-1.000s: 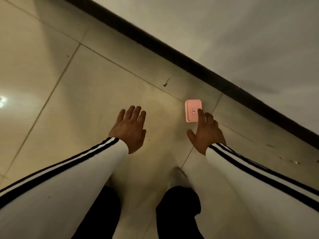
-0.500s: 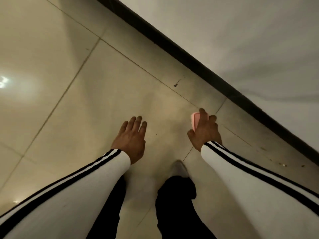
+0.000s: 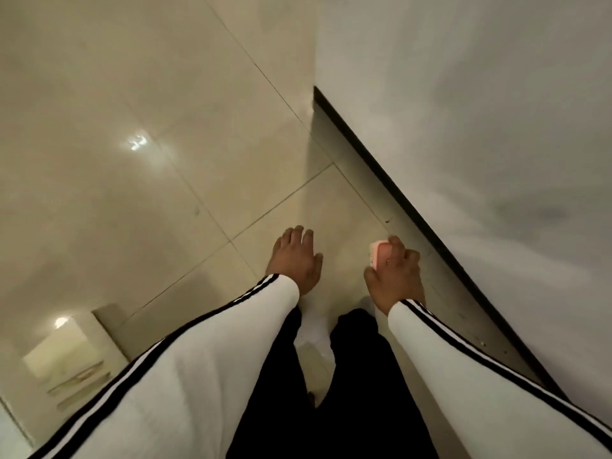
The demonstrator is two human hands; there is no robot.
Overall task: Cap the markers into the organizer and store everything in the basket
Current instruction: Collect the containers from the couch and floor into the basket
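My right hand [image 3: 395, 274] is closed around a small flat pink box [image 3: 381, 255], held above the tiled floor near the wall. Only the box's upper left part shows past my fingers. My left hand [image 3: 294, 260] hangs beside it, empty, with its fingers loosely curled and slightly apart. No markers, organizer or basket appear in the head view. Both sleeves are white with black stripes.
A white wall [image 3: 480, 127] with a dark skirting board [image 3: 414, 207] runs along the right and ends at a corner. Glossy beige floor tiles [image 3: 132, 94] spread to the left. A pale box-like object [image 3: 66, 352] stands at the lower left. My dark trouser legs fill the bottom.
My right hand closed on the pink box and lifted it off the floor. The view has swung left, so the wall corner and the object at lower left now show.
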